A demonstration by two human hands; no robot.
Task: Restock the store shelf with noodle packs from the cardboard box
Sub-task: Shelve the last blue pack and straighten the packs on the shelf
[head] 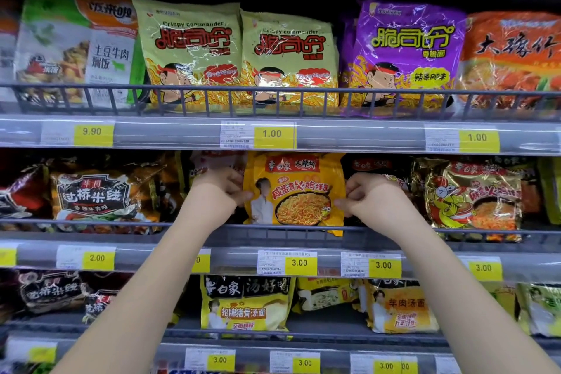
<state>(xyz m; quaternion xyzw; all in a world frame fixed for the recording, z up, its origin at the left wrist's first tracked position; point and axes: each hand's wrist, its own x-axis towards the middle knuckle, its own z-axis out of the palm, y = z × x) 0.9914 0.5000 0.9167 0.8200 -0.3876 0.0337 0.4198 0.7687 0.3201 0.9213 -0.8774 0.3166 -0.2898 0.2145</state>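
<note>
Hands: left hand (219,191) pinches the left edge of one yellow noodle pack (294,191); right hand (374,200) pinches its right edge. Pack stands upright on the middle shelf (136,255), behind the rail. Above the pack: two lime packs (188,51), one purple pack (403,55).

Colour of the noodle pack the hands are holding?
Yellow-orange noodle pack, gripped by left hand and right hand; head view.

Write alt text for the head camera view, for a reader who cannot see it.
A left hand and right hand grip a yellow pack by its side edges, upright behind the middle shelf's rail. A purple pack and lime packs stand on the shelf above.
</note>
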